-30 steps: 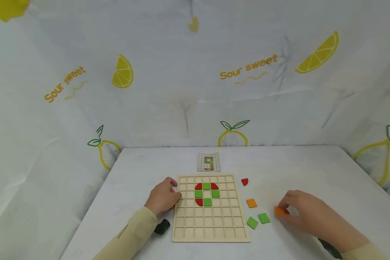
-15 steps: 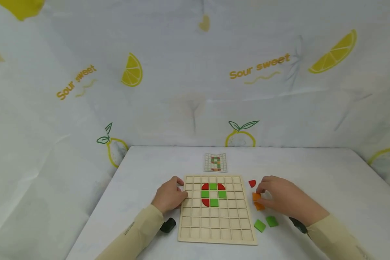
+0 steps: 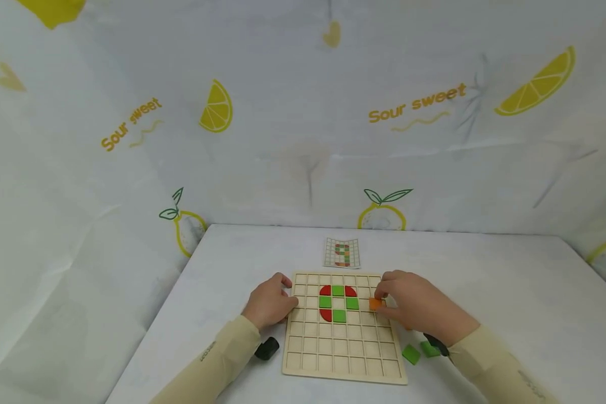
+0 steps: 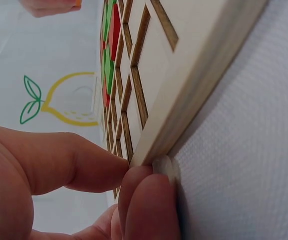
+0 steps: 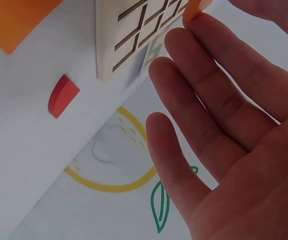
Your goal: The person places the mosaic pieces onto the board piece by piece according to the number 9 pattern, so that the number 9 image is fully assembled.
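My left hand [image 3: 269,303] grips the left edge of the wooden grid board [image 3: 343,362], thumb on top and fingers against its side in the left wrist view. Between thumb and fingertip, my right hand [image 3: 424,306] pinches an orange square tile [image 3: 375,304] over the board's right-hand columns. On the board, green square tiles [image 3: 339,316] and red quarter-round tiles [image 3: 325,315] form a ring around one bare cell. Whether the orange tile touches the board, I cannot tell.
Behind the board lies a pattern card [image 3: 341,254]. Two green tiles [image 3: 411,354] sit right of the board. The right wrist view shows a loose red quarter-round tile [image 5: 63,96] and another orange tile [image 5: 16,22]. A dark object [image 3: 267,348] is beside the left sleeve.
My right hand has moved left, carrying the orange tile from the table at the right to above the board. My left hand keeps its grip on the board; the head view has shifted slightly.
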### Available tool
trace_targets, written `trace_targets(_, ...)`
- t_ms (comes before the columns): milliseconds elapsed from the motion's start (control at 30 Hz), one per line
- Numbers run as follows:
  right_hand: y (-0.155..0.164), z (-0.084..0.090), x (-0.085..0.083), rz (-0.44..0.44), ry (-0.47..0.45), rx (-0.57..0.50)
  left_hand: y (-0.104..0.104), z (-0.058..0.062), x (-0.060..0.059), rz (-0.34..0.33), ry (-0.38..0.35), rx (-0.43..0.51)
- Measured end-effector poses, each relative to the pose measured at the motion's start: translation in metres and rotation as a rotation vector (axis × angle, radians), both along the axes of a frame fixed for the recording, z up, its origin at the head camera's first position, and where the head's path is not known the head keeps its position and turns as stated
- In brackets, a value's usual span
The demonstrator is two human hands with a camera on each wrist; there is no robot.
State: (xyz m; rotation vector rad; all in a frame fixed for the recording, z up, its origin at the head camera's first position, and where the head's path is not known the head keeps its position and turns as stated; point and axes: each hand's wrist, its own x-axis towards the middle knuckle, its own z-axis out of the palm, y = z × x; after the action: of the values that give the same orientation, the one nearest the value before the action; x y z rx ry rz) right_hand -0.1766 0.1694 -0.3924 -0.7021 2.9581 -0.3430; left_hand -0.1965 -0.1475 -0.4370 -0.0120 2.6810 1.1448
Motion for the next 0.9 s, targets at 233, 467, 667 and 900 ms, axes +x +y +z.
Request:
trace_targets(233,-0.018,-0.003,-0.002,0.029,0.003,-0.019,0.0,-0.001,-0.002,-0.008,0.009,-0.02)
trace_targets(467,-0.031,-0.005,-0.002,0.065,0.029,-0.001,0.001,0.0,-0.001,-0.004,0.004,-0.022)
trace_targets(667,-0.035,-0.008,0.0,0.078,0.044,0.014,0.003,0.0,-0.001,0.0,-0.006,-0.019)
trace_targets(900,-0.036,-0.013,0.001,0.12,0.076,-0.012,0.001,0.001,-0.001,0.002,-0.002,-0.03)
